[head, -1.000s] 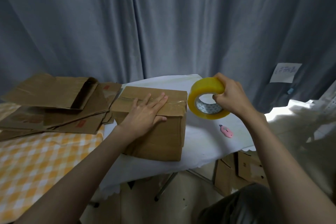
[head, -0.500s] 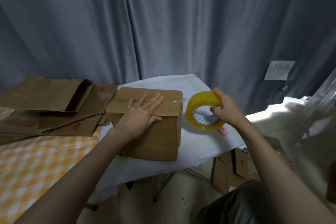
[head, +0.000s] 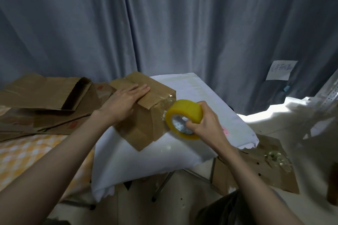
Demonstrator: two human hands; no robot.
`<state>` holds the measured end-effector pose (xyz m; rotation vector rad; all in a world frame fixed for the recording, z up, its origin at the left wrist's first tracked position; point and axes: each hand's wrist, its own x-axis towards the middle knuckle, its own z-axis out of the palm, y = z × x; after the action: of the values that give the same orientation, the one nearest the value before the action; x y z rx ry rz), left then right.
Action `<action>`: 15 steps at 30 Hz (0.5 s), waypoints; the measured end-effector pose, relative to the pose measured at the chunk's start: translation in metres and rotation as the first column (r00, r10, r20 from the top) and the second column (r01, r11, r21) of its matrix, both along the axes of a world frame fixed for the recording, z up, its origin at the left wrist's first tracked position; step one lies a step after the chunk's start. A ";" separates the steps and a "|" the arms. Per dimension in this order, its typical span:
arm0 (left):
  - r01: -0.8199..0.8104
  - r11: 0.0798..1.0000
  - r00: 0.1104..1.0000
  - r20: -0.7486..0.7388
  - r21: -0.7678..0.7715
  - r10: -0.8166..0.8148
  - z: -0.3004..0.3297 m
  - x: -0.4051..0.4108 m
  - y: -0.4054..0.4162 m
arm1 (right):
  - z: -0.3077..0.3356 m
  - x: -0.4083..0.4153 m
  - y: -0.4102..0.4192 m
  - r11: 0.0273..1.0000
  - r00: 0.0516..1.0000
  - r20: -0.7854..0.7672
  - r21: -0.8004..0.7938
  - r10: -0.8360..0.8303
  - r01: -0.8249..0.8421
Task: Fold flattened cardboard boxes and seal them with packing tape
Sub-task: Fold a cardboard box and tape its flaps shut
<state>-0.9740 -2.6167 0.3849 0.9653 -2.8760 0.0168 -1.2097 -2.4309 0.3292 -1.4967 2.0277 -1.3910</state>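
Observation:
A folded brown cardboard box (head: 144, 124) stands turned at an angle on the white-covered table (head: 182, 153). My left hand (head: 126, 100) lies flat with straight fingers on the box's top flaps. My right hand (head: 204, 126) grips a yellow roll of packing tape (head: 184, 118) against the box's right side, where clear tape (head: 165, 102) runs over the top edge and down the side. A pile of flattened cardboard boxes (head: 45, 100) lies to the left.
A yellow checked cloth (head: 27, 153) covers the surface at lower left. Something pink (head: 225, 130) peeks out beyond my right hand. Cardboard pieces (head: 265, 166) with crumpled tape lie on the floor at right. A grey curtain (head: 164, 23) hangs behind, with a white paper label (head: 279, 70).
The box has been turned so a corner faces me. My right hand brought the tape roll down against the box's right side. My left hand stays flat on top.

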 end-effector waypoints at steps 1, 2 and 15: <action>-0.010 0.996 0.998 -0.056 0.092 0.016 0.000 -0.002 -0.001 | -0.002 0.009 -0.002 1.000 0.999 0.029 0.003 0.026 -0.027; -0.030 0.983 0.992 -0.114 0.182 0.052 0.002 -0.006 0.001 | -0.004 0.016 -0.003 0.999 0.997 0.058 0.003 0.049 -0.049; -0.314 0.944 0.939 -0.115 0.100 0.325 -0.008 -0.062 0.021 | -0.021 0.023 -0.003 0.993 0.937 0.336 0.038 0.092 -0.111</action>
<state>-1.0357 -2.5961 0.3771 1.3850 -2.5897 -0.1310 -1.1863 -2.4338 0.3081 -1.2247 1.7414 -1.4218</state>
